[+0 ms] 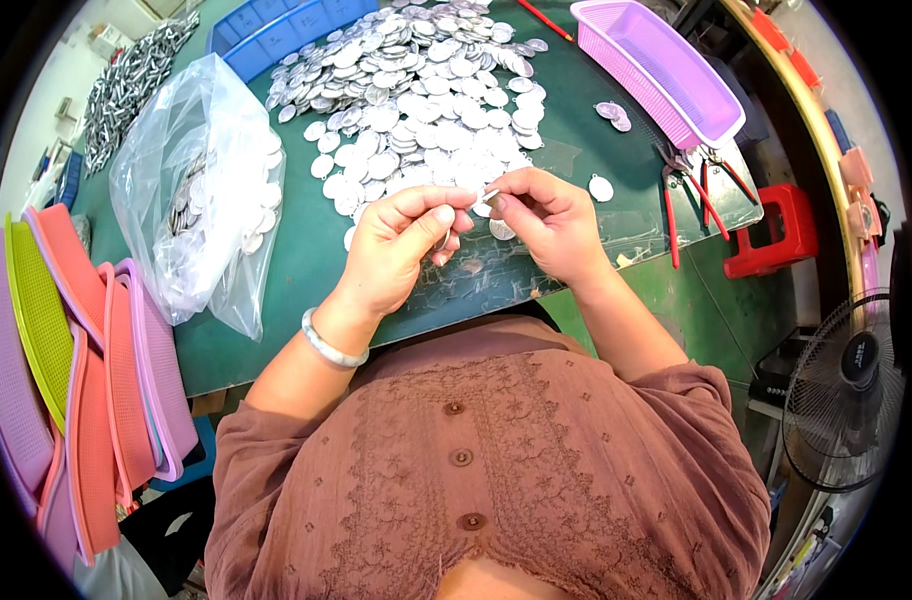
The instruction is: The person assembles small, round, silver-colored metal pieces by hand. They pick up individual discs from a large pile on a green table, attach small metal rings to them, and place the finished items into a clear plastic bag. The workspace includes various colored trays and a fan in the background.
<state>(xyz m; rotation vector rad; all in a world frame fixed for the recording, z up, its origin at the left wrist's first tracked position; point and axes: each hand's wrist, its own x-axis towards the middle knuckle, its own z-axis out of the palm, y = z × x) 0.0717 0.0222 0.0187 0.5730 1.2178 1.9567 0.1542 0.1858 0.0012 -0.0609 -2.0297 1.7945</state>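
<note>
Over the near edge of a heap of silver oval metal tags [431, 95], my two hands meet fingertip to fingertip. My left hand [401, 245] is closed, thumb against the curled fingers, with the edge of a silver tag showing in it. A thin, shiny metal piece, seen edge-on, is pinched between thumb and forefinger of my right hand [556, 225]; it looks like another tag. Glare blurs the gap between the fingertips. One loose tag [502, 230] lies just below my right fingers. Another single tag [601, 188] lies to the right.
A clear plastic bag [201, 190] with tags stands left, near a blue bin [296, 30] and a pile of metal parts [136, 85]. Right are a purple basket [711, 115], red-handled pliers [673, 215], a red stool [791, 240] and a fan [841, 390]. Colourful baskets [91, 430] stack lower left.
</note>
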